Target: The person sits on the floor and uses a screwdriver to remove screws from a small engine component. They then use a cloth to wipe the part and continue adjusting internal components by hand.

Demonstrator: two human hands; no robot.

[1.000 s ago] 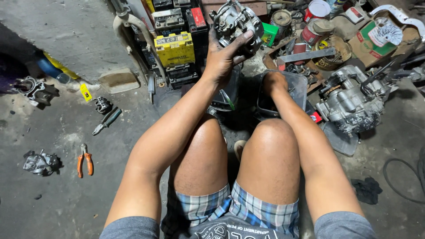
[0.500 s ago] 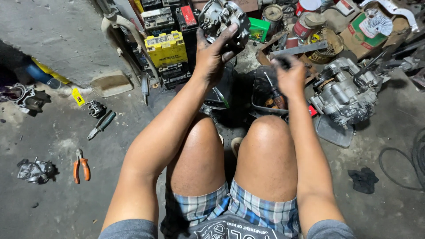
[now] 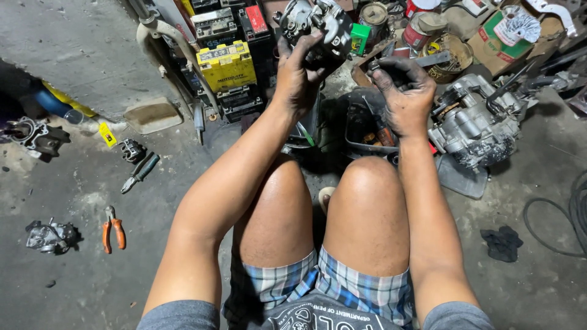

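Note:
My left hand [image 3: 299, 79] is raised at the top centre and grips a grey metal carburettor-like part [image 3: 321, 27] from below. My right hand [image 3: 403, 95], black with grease, is lifted beside it, back towards me and fingers curled; whether anything is in them is hidden. Under both hands sits a dark tray [image 3: 354, 131] of small parts with a red-handled tool in it, just beyond my bare knees.
A grey engine block [image 3: 474, 125] lies to the right, and a yellow battery [image 3: 227, 64] stands among black ones to the left. Orange pliers [image 3: 113, 229], a green-handled tool [image 3: 139, 174] and a metal casting [image 3: 50, 235] lie on the concrete floor. A black rag [image 3: 501, 242] and a cable [image 3: 568, 214] are at right.
My right hand has come up out of the dark tray to beside the carburettor-like part. My left hand kept hold of that part and shifted it slightly.

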